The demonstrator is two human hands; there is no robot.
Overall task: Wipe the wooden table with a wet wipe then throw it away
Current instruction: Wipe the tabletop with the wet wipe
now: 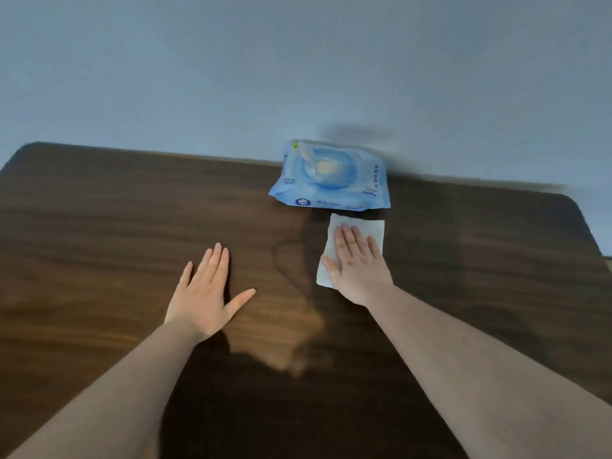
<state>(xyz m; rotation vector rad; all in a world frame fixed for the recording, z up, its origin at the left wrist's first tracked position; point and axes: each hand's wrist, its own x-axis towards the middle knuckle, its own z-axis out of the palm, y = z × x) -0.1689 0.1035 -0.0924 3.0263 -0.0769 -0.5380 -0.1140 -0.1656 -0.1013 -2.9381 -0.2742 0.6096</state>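
A dark wooden table (pixel 99 226) fills the lower view. A white wet wipe (pixel 374 231) lies spread flat on it, right of centre. My right hand (pixel 357 266) presses flat on the wipe with fingers extended, covering its lower part. My left hand (pixel 205 293) rests flat on the bare wood to the left, fingers apart, holding nothing. A faint damp streak shows on the wood between the two hands.
A blue pack of wet wipes (pixel 331 177) lies at the table's far edge, just beyond the wipe, its lid flap raised. A plain grey-blue wall (pixel 298 61) rises directly behind the table. The table's rounded far corners are visible left and right.
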